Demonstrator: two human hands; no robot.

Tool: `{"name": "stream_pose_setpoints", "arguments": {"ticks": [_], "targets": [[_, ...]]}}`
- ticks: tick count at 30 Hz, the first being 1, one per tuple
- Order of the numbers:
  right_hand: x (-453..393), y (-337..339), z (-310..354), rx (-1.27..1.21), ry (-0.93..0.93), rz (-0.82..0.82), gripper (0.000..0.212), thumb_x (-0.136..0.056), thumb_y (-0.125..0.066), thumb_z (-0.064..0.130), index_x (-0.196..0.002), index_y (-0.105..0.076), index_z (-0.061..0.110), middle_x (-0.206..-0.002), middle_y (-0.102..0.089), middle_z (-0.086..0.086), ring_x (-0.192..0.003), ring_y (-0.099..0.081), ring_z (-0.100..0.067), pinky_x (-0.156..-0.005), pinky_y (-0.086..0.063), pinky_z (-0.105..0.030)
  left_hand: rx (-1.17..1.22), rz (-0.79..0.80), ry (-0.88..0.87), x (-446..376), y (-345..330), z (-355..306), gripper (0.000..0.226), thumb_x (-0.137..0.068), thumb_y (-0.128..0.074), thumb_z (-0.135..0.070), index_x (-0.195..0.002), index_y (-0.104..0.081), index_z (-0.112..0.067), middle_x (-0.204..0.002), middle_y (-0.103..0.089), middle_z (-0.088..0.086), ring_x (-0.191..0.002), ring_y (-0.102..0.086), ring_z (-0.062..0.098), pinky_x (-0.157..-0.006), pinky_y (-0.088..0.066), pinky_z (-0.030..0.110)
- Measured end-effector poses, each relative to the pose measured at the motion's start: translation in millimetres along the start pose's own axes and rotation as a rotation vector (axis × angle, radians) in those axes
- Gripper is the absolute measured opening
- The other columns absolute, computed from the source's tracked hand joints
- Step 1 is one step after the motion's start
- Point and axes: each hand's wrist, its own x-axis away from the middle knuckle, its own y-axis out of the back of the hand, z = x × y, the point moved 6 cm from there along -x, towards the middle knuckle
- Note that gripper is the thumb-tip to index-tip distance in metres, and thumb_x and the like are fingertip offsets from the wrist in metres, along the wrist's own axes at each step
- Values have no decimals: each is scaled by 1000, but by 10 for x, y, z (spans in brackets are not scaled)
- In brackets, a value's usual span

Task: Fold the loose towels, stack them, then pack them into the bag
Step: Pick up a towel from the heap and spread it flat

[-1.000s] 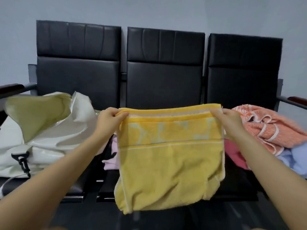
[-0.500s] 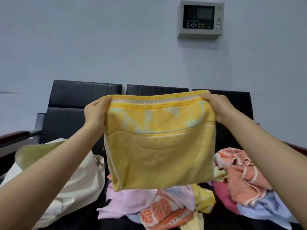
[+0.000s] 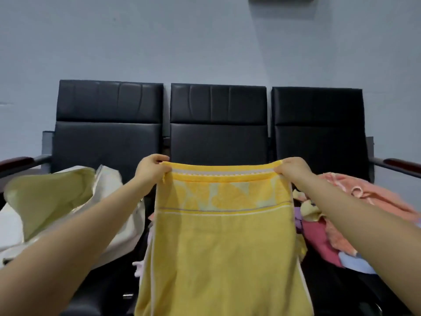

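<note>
Nearest of all, two bare forearms reach in from the bottom corners, stretched out toward the seats; between them hangs the yellow towel [image 3: 224,247], held up in the air by its top edge, its lower end running out of the bottom of the view; a patterned band with pale patches crosses it just under the top hem, a thin white stripe below that. The left hand [image 3: 151,171] pinches the top left corner, fingers curled over the hem, thumb tucked behind; the right hand [image 3: 292,168] pinches the top right corner the same way, fingers folded tight on the cloth; the edge between them is pulled nearly straight. Beyond the left forearm, on the left seat, sits the bag [image 3: 68,206], cream-white with a pale green flap, slumped and open-mouthed; it lies just left of the hanging towel. Beyond the right forearm, on the right seat, the loose pile of towels [image 3: 341,224] lies in a heap: salmon-orange on top, dark pink under it, a bit of pale blue at the near edge, scraps of pale yellow and lilac by the yellow towel's right side; a sliver of pink cloth [image 3: 139,267] peeks out at the towel's lower left. Farther back, the black bench [image 3: 218,124] shows three padded backrests side by side, dark armrests at both ends; behind it, the plain grey wall [image 3: 159,42].
</note>
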Motion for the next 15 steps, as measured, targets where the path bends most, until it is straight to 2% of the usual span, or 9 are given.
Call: {"name": "stream_pose_setpoints", "arguments": {"ticks": [1,3,5,7,9,10,11,13,15], "targets": [[-67,-89,-119,77,11,-31,22,-83,-60,9,-62,-55,15,-66,-52,-4,-70,-56,-29,-52,-34,-27,-81,1,-21,-27,-95,114,32,-86,-67,-10,-118,-66,-17,-108,-62,3,-93,-59,18,-65,-47,23],[-159,-241,-317,157,-1,-92,30,-83,-57,9,-56,-47,17,-60,-47,-1,-61,-51,-26,-46,-27,-26,-202,2,-43,-99,-276,310,31,-85,-67,-11,-114,-67,-19,-105,-64,1,-93,-60,18,-68,-51,27],[-234,-387,-451,88,-55,-119,23,-89,-52,8,-68,-56,16,-63,-56,-1,-48,-58,-18,-42,-29,-22,-238,-37,-49,-184,-420,455,29,-84,-64,-10,-110,-69,-20,-103,-67,1,-93,-61,19,-73,-52,32],[-284,-533,-562,-56,-118,-137,16,-95,-49,10,-95,-64,13,-71,-63,-2,-46,-63,-12,-41,-41,-21,-246,-92,-46,-260,-522,569,27,-86,-60,-10,-109,-69,-20,-103,-67,0,-91,-60,17,-71,-49,30],[-298,-693,-654,-121,-119,-123,21,-95,-53,16,-114,-62,11,-78,-67,-4,-64,-70,-20,-61,-57,-33,-233,-112,-32,-321,-597,730,24,-89,-59,-16,-111,-68,-19,-105,-67,-1,-91,-58,16,-72,-46,29],[-285,-776,-703,-97,-93,-95,26,-93,-57,23,-117,-60,11,-88,-69,-5,-75,-70,-24,-73,-58,-38,-236,-112,-18,-327,-620,826,25,-89,-61,-22,-113,-68,-18,-105,-67,-1,-92,-58,16,-72,-44,29],[-246,-856,-758,-48,-67,-63,36,-90,-61,31,-121,-58,13,-103,-68,-4,-89,-68,-26,-80,-55,-38,-257,-106,-5,-319,-632,926,28,-89,-63,-28,-115,-67,-17,-106,-67,-1,-93,-59,17,-73,-42,29],[-126,-1014,-873,83,-37,13,61,-85,-66,46,-135,-47,15,-123,-57,-7,-112,-58,-31,-83,-44,-34,-320,-84,18,-267,-634,1120,43,-87,-67,-41,-120,-63,-15,-103,-66,0,-93,-59,18,-73,-42,29],[-20,-1129,-958,137,-13,37,76,-83,-64,54,-142,-38,14,-134,-48,-13,-120,-51,-35,-88,-42,-37,-366,-69,32,-156,-584,1243,55,-83,-67,-50,-124,-60,-14,-94,-62,-2,-86,-57,16,-66,-42,29]]}}
